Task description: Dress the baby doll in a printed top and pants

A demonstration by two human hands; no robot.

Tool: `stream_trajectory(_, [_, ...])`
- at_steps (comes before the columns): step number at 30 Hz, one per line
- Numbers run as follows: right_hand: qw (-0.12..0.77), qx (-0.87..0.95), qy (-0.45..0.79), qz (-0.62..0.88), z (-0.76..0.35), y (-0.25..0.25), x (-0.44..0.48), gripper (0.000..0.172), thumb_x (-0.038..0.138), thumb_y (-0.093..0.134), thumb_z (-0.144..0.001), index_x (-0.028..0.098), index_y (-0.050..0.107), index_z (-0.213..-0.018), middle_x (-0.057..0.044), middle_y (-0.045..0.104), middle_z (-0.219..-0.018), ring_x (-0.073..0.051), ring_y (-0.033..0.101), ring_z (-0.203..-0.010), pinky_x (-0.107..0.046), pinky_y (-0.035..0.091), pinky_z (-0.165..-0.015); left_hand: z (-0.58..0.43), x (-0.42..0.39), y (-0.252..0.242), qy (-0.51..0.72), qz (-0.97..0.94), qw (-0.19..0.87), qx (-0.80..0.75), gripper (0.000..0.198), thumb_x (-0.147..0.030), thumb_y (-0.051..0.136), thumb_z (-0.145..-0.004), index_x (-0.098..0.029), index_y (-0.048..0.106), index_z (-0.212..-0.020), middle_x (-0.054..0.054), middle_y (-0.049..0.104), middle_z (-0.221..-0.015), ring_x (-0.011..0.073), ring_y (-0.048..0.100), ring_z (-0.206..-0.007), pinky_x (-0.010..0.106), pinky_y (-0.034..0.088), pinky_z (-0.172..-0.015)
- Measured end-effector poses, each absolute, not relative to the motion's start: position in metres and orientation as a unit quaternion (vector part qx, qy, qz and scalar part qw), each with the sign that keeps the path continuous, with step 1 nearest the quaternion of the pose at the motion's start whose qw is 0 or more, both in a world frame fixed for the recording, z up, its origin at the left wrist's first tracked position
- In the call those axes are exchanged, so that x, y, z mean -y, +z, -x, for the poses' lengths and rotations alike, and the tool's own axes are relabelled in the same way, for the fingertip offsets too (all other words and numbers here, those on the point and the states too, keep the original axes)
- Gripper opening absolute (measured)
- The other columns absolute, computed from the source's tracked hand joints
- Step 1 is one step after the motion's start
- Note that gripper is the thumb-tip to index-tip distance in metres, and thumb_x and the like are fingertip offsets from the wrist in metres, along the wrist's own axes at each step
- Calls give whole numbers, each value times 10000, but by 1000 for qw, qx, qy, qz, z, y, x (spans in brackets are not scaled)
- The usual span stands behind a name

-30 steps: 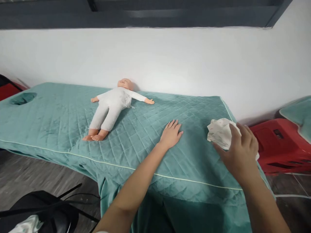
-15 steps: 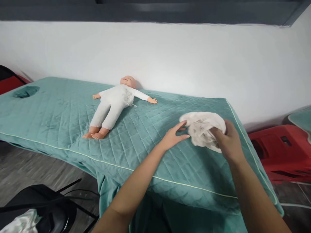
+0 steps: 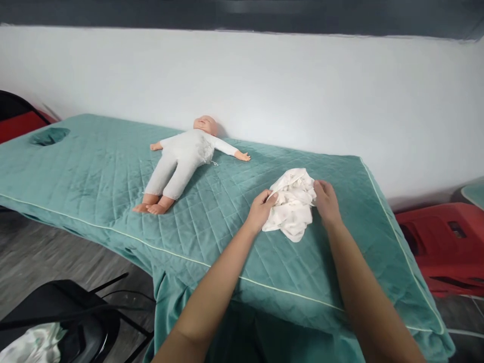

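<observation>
A crumpled white cloth (image 3: 293, 206) with a faint pattern is at the right part of the green quilted bed cover (image 3: 212, 217). My left hand (image 3: 260, 209) pinches its left edge between thumb and fingers. At its upper right edge, my right hand (image 3: 325, 201) grips the fabric, with the fingertips partly hidden. Whether the cloth is a garment cannot be made out through its folds. To the left, a baby doll (image 3: 185, 156) in a white body lies on its back, arms spread and bare feet toward me.
A white wall (image 3: 242, 85) runs behind the bed. At the right end stands a red plastic chair (image 3: 446, 247). A black folding chair (image 3: 56, 307) at lower left carries another white cloth (image 3: 36, 345). The bed has a face hole (image 3: 51, 136) at far left.
My left hand has closed on the cloth's edge. My right hand has moved left with the cloth, which has come lower and now hangs in looser folds. The view has shifted slightly.
</observation>
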State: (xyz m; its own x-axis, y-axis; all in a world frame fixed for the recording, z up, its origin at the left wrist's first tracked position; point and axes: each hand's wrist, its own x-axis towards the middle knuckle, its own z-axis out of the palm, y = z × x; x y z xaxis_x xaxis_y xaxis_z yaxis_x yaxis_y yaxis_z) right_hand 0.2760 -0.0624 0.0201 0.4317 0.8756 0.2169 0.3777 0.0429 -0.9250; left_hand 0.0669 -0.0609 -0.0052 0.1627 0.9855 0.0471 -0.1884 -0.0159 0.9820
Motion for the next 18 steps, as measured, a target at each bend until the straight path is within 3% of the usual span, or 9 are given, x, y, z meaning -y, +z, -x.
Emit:
stream_trajectory(3, [541, 501, 147, 660, -278, 10, 77, 521, 567, 588, -886, 146, 624, -1192, -164, 650, -1240, -274, 617, -1136, -458, 500, -984, -67, 59, -7, 547, -459, 574, -401, 485, -644, 649, -859, -177, 571, -753, -33, 467, -685, 108, 429, -650, 213, 359, -582])
stream_trajectory(6, [505, 636, 64, 580, -265, 16, 90, 356, 453, 565, -946, 210, 621, -1200, -139, 609, -1354, -268, 541, -1299, -473, 426, -1101, -68, 60, -6, 570, -406, 588, -406, 483, -651, 693, -824, -177, 604, -795, -26, 511, -721, 112, 453, -674, 216, 385, -601])
stream_trajectory(10, [351, 755, 73, 549, -244, 25, 97, 306, 459, 673, -892, 232, 660, -1097, -122, 529, -1504, -341, 372, -1460, -570, 229, -1216, -69, 61, -3, 595, -375, 592, -393, 463, -629, 706, -827, -173, 628, -825, -28, 541, -726, 104, 483, -660, 214, 413, -606])
stream_trajectory(12, [364, 736, 116, 558, -241, 28, 98, 273, 455, 742, -828, 227, 692, -969, -115, 548, -1492, -361, 375, -1448, -579, 205, -1220, -69, 59, -2, 618, -349, 590, -384, 450, -617, 708, -833, -171, 647, -864, -17, 591, -766, 109, 533, -678, 220, 443, -627])
stream_trajectory(14, [445, 671, 199, 558, -247, 30, 100, 248, 430, 770, -787, 233, 711, -925, -100, 623, -1406, -332, 483, -1361, -531, 304, -1191, -64, 54, -1, 650, -301, 591, -372, 439, -594, 742, -812, -174, 661, -913, 1, 649, -831, 122, 591, -723, 232, 483, -671])
stream_trajectory(18, [605, 478, 240, 590, -291, 27, 102, 492, 524, 590, -863, 185, 620, -1217, -118, 699, -1181, -284, 669, -1050, -473, 545, -924, -42, 41, 2, 715, -180, 587, -335, 427, -524, 825, -748, -199, 639, -952, 14, 689, -913, 144, 658, -807, 276, 545, -773])
